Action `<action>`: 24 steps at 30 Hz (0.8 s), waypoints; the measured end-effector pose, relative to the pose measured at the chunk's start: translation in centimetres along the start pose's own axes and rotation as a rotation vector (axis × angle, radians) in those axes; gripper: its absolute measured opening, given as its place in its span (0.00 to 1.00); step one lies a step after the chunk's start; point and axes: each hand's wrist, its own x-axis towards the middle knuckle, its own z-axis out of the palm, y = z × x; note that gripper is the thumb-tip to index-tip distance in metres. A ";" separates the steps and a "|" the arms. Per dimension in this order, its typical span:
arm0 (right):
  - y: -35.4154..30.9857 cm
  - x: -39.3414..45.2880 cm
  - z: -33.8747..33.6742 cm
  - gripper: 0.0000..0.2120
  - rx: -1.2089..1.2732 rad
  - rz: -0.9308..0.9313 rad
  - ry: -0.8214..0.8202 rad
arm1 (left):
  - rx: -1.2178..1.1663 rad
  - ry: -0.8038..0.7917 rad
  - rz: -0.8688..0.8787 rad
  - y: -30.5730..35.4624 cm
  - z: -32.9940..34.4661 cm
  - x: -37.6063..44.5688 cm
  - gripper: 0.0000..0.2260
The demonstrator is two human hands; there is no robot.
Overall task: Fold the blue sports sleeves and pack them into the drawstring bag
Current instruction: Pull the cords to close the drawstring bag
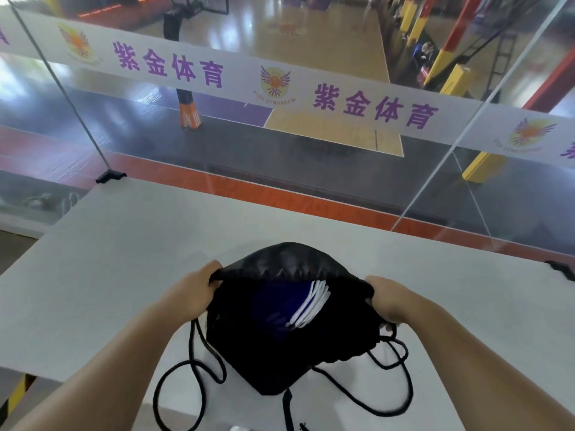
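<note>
A black drawstring bag rests on the white table, its mouth held wide toward me. Inside the opening lie the blue sports sleeves, folded, with white stripes showing at their right side. My left hand grips the left rim of the bag's mouth. My right hand grips the right rim. Black cords trail loose from both sides of the bag over the table's near edge.
A glass barrier with a white banner runs along the table's far edge, a basketball court below it. Black clamps sit at the far-left corner and at the right edge.
</note>
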 end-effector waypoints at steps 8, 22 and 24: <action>-3.8 -2.8 -6.2 0.08 0.375 -0.193 0.288 | -0.333 0.155 0.112 6.5 -5.6 0.3 0.07; -4.6 -6.5 -10.2 0.12 0.109 -0.144 0.476 | -0.153 0.336 0.232 10.5 -9.7 0.6 0.06; -4.4 -6.6 -10.3 0.15 0.075 -0.108 0.457 | -0.146 0.381 0.213 10.3 -9.4 0.8 0.04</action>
